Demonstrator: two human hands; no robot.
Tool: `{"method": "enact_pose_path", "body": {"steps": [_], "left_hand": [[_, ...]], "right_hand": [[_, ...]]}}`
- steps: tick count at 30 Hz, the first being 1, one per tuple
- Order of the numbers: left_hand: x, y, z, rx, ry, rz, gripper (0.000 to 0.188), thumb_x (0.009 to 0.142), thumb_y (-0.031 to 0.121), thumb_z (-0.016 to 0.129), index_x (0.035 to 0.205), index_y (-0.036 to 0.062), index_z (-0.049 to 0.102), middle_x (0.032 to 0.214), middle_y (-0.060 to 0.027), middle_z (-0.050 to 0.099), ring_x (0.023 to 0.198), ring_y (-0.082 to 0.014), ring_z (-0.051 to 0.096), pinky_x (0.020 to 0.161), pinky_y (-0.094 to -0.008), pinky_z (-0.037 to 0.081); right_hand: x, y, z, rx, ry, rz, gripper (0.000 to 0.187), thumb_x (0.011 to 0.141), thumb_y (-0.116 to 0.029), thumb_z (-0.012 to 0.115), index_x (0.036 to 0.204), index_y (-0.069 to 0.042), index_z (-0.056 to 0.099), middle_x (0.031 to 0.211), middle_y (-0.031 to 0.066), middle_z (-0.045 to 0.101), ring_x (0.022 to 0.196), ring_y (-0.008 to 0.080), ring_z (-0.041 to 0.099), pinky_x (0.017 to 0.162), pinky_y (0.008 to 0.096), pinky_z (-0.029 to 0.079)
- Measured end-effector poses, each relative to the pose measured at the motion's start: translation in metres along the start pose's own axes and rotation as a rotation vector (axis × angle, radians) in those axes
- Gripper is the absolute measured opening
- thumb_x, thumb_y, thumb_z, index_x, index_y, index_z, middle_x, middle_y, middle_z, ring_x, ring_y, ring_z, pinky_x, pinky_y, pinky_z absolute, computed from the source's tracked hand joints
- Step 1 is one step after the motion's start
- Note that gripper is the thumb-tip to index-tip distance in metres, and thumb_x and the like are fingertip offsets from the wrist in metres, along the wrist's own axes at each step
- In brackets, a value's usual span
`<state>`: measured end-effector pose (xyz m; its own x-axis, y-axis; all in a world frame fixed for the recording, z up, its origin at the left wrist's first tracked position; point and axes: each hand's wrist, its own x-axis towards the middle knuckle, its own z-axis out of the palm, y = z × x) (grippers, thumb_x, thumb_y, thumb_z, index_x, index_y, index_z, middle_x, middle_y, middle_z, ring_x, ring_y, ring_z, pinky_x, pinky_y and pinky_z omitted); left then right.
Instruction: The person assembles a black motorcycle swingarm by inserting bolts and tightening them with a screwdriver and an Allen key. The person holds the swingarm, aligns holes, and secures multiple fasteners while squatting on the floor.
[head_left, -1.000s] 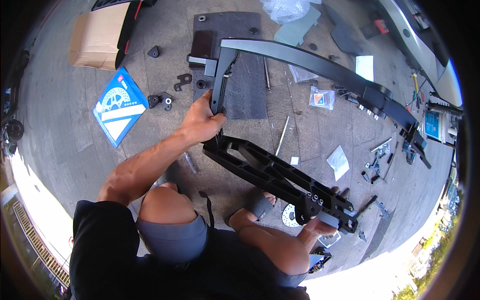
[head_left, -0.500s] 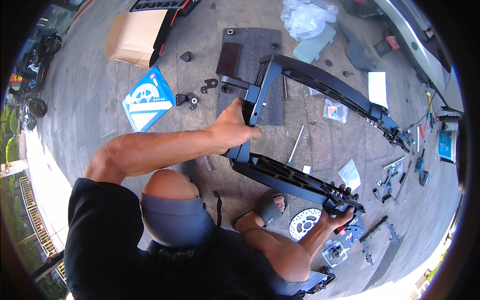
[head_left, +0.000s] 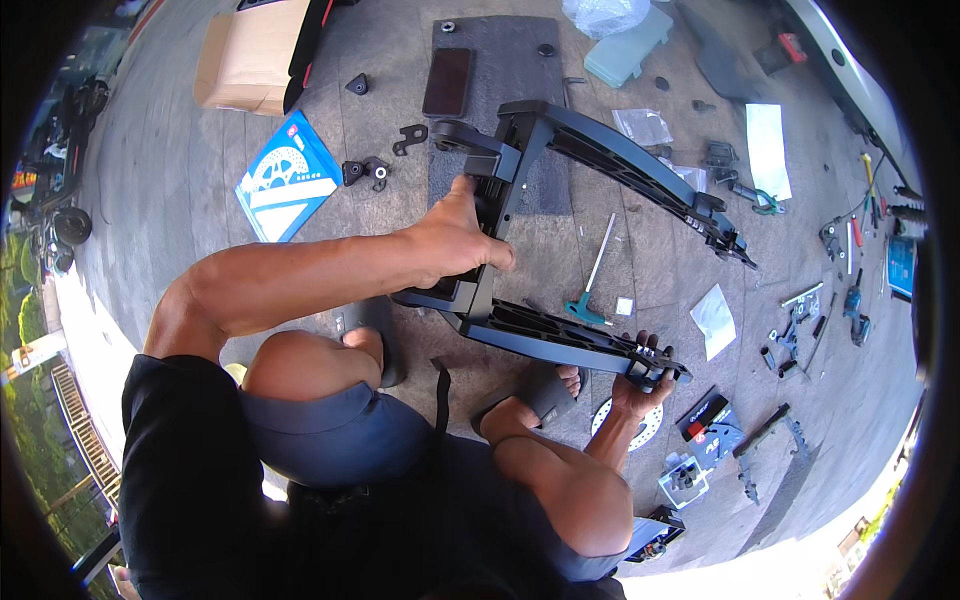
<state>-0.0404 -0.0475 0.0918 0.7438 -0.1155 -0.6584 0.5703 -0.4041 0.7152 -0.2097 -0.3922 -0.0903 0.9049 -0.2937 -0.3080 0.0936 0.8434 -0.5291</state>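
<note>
I hold a black two-armed metal swingarm (head_left: 560,342) above the ground, its two long ribbed arms spread to the right. My left hand (head_left: 452,238) is closed around the crosspiece that joins the arms, the thumb showing on its right side. At the tip of the nearer arm, my right hand (head_left: 643,385) grips from below, with fingertips curling up over the far side. The farther arm hangs free over the paving. Under the crosspiece lies a dark grey mat (head_left: 545,190) with a phone (head_left: 447,82) on it.
A T-handle wrench (head_left: 594,290) lies between the arms. A brake disc (head_left: 640,425) is partly hidden by my right forearm. Left lie a blue-and-white disc package (head_left: 290,180) and an open cardboard box (head_left: 253,55). Metal parts (head_left: 792,340) and a green case (head_left: 628,48) lie right.
The swingarm's arm tips have swung left and away from me, my right hand moving with them. Both hands keep their hold. More of the T-handle wrench and the parts beyond the far arm shows.
</note>
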Motion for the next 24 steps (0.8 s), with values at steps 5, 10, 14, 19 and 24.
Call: {"method": "enact_pose_path", "body": {"steps": [5, 10, 14, 19, 24], "left_hand": [[0.005, -0.001, 0.000, 0.070, 0.075, -0.030, 0.081, 0.066, 0.009, 0.077, 0.132, -0.0065, 0.033, 0.105, -0.0201, 0.058, 0.095, -0.0275, 0.059, 0.085, -0.0373, 0.048], [0.007, -0.001, 0.002, 0.044, 0.095, 0.018, 0.082, 0.066, 0.005, 0.076, 0.133, -0.0066, 0.030, 0.111, -0.0212, 0.055, 0.099, -0.0280, 0.057, 0.086, -0.0372, 0.049], [0.009, -0.001, 0.004, 0.047, 0.110, 0.054, 0.081, 0.066, 0.004, 0.076, 0.132, -0.0059, 0.031, 0.111, -0.0199, 0.053, 0.103, -0.0272, 0.055, 0.086, -0.0371, 0.048], [0.018, 0.000, 0.007, 0.080, 0.116, 0.045, 0.072, 0.064, 0.005, 0.078, 0.121, -0.0043, 0.034, 0.099, -0.0146, 0.051, 0.089, -0.0237, 0.057, 0.070, -0.0371, 0.053], [0.024, 0.006, 0.005, 0.182, 0.142, 0.010, 0.075, 0.063, 0.009, 0.079, 0.121, -0.0058, 0.035, 0.099, -0.0173, 0.053, 0.088, -0.0260, 0.059, 0.071, -0.0372, 0.053]], "right_hand": [[0.002, 0.021, -0.015, 0.029, 0.032, 0.041, 0.048, 0.085, -0.040, 0.066, 0.126, -0.017, 0.058, 0.131, 0.0173, 0.055, 0.128, 0.0362, 0.047, 0.110, 0.0576, 0.030], [0.010, 0.036, -0.024, 0.047, 0.049, 0.098, 0.050, 0.084, -0.038, 0.067, 0.128, -0.017, 0.055, 0.129, 0.0186, 0.056, 0.122, 0.0361, 0.052, 0.107, 0.0530, 0.037], [0.015, 0.049, -0.025, -0.042, 0.119, 0.096, 0.059, 0.085, -0.040, 0.065, 0.135, -0.019, 0.045, 0.123, 0.0169, 0.059, 0.115, 0.0343, 0.055, 0.100, 0.0514, 0.042], [0.012, 0.050, -0.022, -0.174, 0.202, 0.145, 0.063, 0.090, -0.047, 0.055, 0.144, -0.022, 0.033, 0.116, 0.0073, 0.059, 0.108, 0.0255, 0.057, 0.093, 0.0464, 0.045], [0.011, 0.048, -0.021, -0.206, 0.169, 0.214, 0.055, 0.093, -0.052, 0.049, 0.134, -0.016, 0.045, 0.113, 0.0059, 0.062, 0.106, 0.0220, 0.058, 0.091, 0.0429, 0.045]]}}
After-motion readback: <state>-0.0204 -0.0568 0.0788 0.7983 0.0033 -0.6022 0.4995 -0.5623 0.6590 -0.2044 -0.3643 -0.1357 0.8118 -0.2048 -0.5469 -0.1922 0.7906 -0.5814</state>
